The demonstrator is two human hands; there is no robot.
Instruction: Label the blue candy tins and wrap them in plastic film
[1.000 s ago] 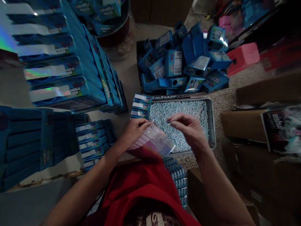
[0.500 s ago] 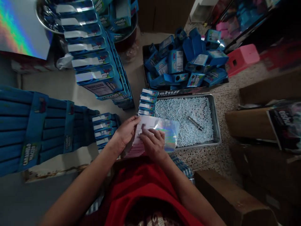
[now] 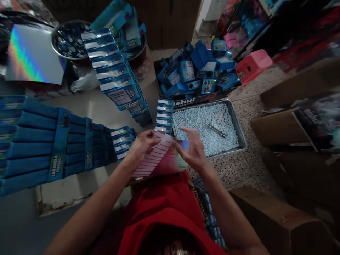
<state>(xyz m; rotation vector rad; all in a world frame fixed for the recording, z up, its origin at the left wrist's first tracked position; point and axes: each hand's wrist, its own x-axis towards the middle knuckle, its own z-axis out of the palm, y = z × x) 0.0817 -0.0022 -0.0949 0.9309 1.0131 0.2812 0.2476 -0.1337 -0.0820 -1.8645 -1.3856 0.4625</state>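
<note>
Pinched between my left hand's (image 3: pixel 143 146) thumb and fingers is the upper left of a pale pinkish sheet (image 3: pixel 155 157) with evenly spaced lines, like a sheet of label strips. The sheet is tilted and bent in front of my red apron (image 3: pixel 162 205). A blurred, shiny rainbow part (image 3: pixel 176 161) shows along its right side. At the sheet's upper right corner is my right hand (image 3: pixel 195 148), thumb and index finger apart, the thumb close to or touching the edge. Just beyond the hands stand small blue boxes (image 3: pixel 164 116) with white strips on their ends.
A metal tray (image 3: pixel 243 141) of pale blue beads holds a cutter-like tool (image 3: pixel 216 131). Behind it, a carton (image 3: pixel 196 101) is heaped with blue boxes. Tall box stacks (image 3: pixel 119 81) and more boxes (image 3: pixel 61 141) stand left; brown cartons (image 3: pixel 268 209) are at right.
The sheet has tilted and bent, showing more of its lined face. My right hand has lifted off its face and moved right, its fingers spreading. The view has shifted slightly.
</note>
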